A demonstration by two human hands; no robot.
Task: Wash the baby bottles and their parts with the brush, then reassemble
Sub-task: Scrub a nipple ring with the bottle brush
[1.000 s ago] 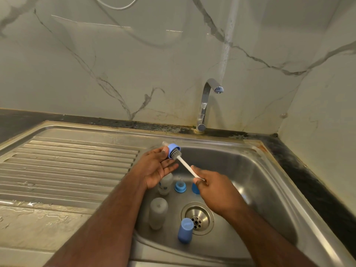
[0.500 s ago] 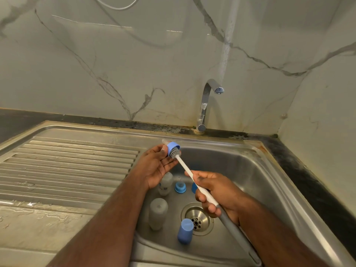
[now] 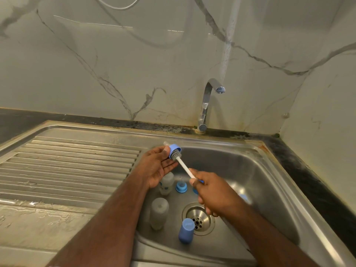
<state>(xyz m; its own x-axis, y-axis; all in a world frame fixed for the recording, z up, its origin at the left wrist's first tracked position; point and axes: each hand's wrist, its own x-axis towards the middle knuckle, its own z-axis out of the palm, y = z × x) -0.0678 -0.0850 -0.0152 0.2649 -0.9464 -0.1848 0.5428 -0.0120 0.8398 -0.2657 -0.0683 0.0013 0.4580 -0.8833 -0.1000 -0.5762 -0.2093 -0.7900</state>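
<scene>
The right hand (image 3: 215, 193) has slid back up the brush (image 3: 182, 164), gripping its stick. The left hand (image 3: 158, 166) pinches the blue ring (image 3: 174, 152), bristles inside. Scrubbing goes on.

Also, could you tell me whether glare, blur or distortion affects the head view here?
Head view: wide-angle bending curves the sink rim; glare streaks the wall and wet counter; the brush and ring stay sharp.
</scene>
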